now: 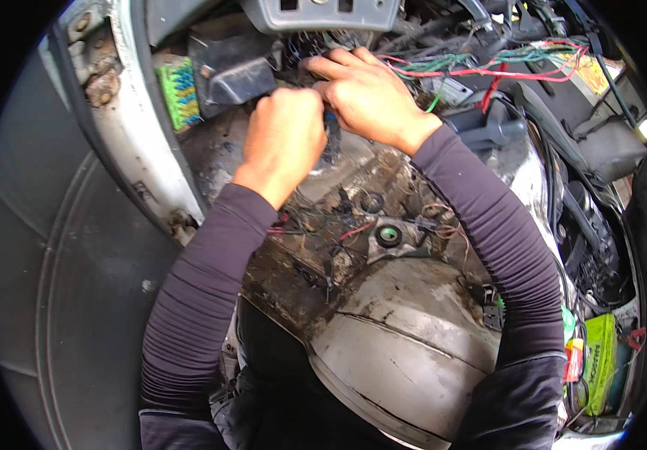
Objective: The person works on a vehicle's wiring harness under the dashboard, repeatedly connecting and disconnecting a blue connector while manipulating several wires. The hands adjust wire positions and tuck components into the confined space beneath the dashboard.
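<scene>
My left hand (286,139) is closed in a fist, its knuckles up, just below a bundle of dark wires (297,49). Beside it, touching or nearly so, my right hand (372,97) bends its fingers down over the same place. Its thumb side lies against the left fist. Whatever the fingertips of both hands grip is hidden behind the knuckles. Left of the hands are a black plastic box (237,71) and a green fuse block (179,94) with blue and yellow fuses. Red and green loose wires (504,64) run off to the right of my right hand.
A grey panel (323,15) overhangs the hands. Below them lies a dirty metal floor (278,262) with wire scraps, a round black-and-green part (389,236) and a rounded metal hump (398,337). The door frame (139,112) stands left; a bright green packet (600,364) lies lower right.
</scene>
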`<state>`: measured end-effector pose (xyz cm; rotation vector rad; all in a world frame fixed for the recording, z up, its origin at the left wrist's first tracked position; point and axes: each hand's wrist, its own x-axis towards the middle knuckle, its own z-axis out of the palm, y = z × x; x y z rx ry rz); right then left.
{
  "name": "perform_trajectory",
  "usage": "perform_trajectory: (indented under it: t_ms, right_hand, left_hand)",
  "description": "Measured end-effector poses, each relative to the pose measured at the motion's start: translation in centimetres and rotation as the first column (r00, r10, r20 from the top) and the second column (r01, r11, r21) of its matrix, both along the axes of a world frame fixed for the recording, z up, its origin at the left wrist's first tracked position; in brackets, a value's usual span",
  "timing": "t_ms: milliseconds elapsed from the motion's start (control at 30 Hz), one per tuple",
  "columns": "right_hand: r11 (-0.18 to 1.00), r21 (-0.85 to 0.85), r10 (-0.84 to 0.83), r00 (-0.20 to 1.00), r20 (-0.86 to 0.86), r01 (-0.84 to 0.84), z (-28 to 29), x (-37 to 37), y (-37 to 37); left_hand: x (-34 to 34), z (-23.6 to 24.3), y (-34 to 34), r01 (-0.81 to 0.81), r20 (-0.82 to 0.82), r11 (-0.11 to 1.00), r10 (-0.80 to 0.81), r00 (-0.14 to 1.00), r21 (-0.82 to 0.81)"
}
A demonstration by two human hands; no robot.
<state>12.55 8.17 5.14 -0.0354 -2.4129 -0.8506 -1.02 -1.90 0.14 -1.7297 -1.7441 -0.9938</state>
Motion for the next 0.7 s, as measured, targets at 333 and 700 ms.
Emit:
perform_trajectory:
  t_ms: [333,700]
  right_hand:
    - [0.278,-0.311,-0.198,0.371,0.907,0.909,-13.8,10.7,0.6]
    - [-0.035,-0.479,-0.209,0.462,0.862,0.877,-17.7,13.1,2.3]
  left_hand:
    - [-1.9,-1.7,0.8,0.084,0.359,0.99,-0.118,0.926,0.11]
    - [-2.8,-3.2,1.8,0.239,0.728,0.967,-0.224,0.648,0.085]
